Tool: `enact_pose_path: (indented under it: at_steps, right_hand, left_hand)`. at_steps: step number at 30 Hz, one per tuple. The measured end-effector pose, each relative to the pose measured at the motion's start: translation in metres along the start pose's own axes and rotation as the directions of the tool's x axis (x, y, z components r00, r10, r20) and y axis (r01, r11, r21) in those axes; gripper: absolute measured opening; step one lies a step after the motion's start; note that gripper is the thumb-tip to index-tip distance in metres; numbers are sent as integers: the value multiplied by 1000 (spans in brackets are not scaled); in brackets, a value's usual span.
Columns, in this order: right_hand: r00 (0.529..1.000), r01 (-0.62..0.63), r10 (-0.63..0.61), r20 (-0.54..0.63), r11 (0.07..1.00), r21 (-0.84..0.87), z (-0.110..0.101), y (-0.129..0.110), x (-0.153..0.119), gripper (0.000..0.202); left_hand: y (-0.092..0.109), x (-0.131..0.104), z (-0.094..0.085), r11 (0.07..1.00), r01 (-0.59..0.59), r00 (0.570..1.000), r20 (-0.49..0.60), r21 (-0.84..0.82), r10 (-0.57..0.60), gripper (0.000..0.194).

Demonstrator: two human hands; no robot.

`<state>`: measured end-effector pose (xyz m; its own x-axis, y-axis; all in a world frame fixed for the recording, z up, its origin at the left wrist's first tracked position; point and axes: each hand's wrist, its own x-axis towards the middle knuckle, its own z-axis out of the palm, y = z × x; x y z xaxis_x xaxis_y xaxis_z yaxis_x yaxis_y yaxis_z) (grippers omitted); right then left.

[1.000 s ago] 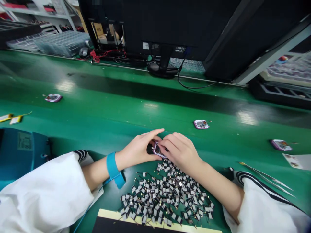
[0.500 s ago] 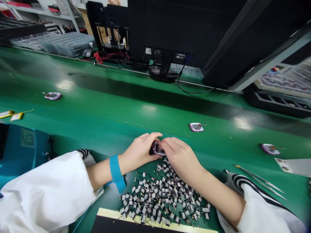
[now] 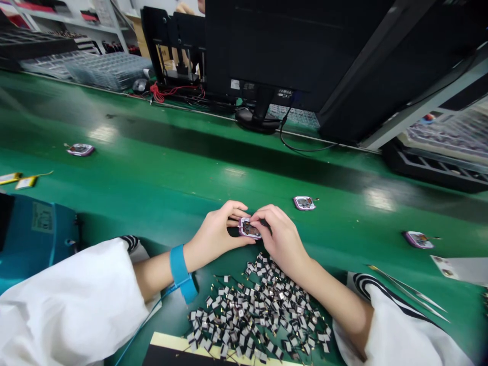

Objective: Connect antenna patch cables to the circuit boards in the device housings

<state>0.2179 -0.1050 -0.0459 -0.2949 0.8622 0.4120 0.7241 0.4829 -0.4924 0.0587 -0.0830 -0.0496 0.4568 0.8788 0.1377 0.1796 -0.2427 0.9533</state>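
Observation:
My left hand [image 3: 217, 230] grips a small purple-rimmed electronic device housing [image 3: 250, 228] by its left side, thumb near and fingers behind. The housing's open face shows a circuit board inside a white frame. My right hand [image 3: 284, 239] reaches in from the right, its thumb and forefinger pinched together over the board. Whatever the pinch holds is too small to make out. Just below the hands spreads a heap of small grey-and-black components [image 3: 255, 310] with short leads.
Similar purple-rimmed housings lie farther off: one left [image 3: 80, 149], one behind my right hand [image 3: 304, 203], one right [image 3: 418, 239]. Tweezers [image 3: 409, 292] rest near my right sleeve. Yellow-edged battery cells [image 3: 26, 182] and a teal machine [image 3: 41, 234] are left. A monitor [image 3: 263, 56] stands behind.
The housing now shows more of its face and board, less covered by my right hand. My right fingers have drawn back slightly and pinch over the board. The view has shifted a little.

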Motion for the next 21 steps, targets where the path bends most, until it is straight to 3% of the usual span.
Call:
enact_pose_path:
  at_steps: [6,13,21]
  right_hand:
    - [999,-33,37,-20,984,177,-1,0,2,8]
    - [980,-175,196,-27,922,345,8,8,5,4]
    - [999,7,-11,30,992,127,7,11,2,11]
  left_hand:
    - [1,0,-1,1000,8,1000,24,-20,-8,48]
    - [-1,1,-1,997,56,996,70,-52,-52,52]
    - [-5,1,0,993,105,991,91,-44,-101,51]
